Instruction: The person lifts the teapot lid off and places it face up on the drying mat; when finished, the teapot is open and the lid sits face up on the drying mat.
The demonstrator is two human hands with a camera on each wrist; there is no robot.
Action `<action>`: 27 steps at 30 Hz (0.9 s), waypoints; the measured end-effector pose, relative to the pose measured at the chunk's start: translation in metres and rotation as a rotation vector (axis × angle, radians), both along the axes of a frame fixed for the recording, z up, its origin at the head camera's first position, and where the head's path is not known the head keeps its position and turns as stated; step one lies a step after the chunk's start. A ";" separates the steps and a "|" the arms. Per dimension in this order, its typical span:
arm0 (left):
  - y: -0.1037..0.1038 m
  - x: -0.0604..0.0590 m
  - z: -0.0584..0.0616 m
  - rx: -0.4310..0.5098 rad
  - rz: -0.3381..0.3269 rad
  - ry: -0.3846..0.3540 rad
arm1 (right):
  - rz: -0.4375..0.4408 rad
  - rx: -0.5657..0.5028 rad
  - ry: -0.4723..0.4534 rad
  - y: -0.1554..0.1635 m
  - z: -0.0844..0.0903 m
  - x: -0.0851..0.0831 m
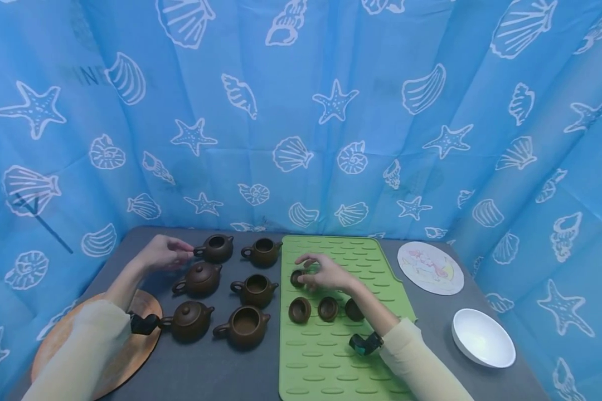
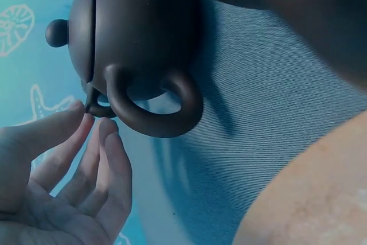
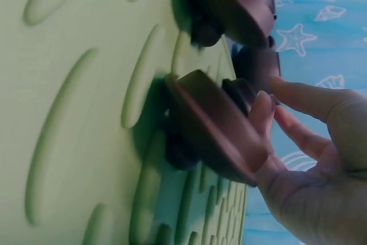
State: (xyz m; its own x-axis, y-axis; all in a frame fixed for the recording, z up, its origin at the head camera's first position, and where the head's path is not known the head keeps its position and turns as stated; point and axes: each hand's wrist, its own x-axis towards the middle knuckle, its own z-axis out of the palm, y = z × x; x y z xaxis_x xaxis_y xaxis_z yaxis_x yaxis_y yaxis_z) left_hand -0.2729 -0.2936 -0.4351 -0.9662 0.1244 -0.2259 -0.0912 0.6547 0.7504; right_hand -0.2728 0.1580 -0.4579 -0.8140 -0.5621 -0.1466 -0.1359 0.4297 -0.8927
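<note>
My left hand (image 1: pixel 168 252) pinches the loop handle of a brown, lidless teapot (image 1: pixel 217 250) at the back left. In the left wrist view, a nearer lidded teapot (image 2: pixel 143 32) hides most of that pot. Over the green mat, my right hand (image 1: pixel 326 272) has its thumb and fingers curled about the edge of a small brown teapot lid (image 1: pixel 296 278). Three more lids lie knob-down on the mat: a left lid (image 1: pixel 299 309), a middle lid (image 1: pixel 328 309) and a right lid (image 1: pixel 353 310), the last partly behind my forearm.
Two lidded teapots, a rear one (image 1: pixel 200 280) and a front one (image 1: pixel 189 323), stand left of several lidless pots (image 1: pixel 246 328). A round wooden board (image 1: pixel 140 340) lies under my left forearm. Right of the green mat (image 1: pixel 311 379) are a pictured disc (image 1: pixel 431 268) and a white bowl (image 1: pixel 483 338).
</note>
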 end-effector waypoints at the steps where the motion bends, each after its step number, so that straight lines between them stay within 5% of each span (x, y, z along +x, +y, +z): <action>1: 0.000 0.001 0.000 0.005 -0.001 -0.002 | -0.003 -0.003 0.006 0.000 0.002 0.002; 27: -0.025 0.056 -0.017 0.002 -0.034 0.012 | 0.068 -0.204 0.056 -0.081 0.032 0.029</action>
State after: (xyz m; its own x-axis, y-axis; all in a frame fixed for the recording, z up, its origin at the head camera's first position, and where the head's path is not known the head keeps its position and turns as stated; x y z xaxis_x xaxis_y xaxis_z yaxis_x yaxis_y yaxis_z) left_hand -0.2169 -0.3183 -0.4524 -0.9641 0.1575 -0.2137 -0.0598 0.6554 0.7529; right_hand -0.2434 0.0769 -0.4255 -0.7768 -0.6294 0.0197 -0.2099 0.2294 -0.9504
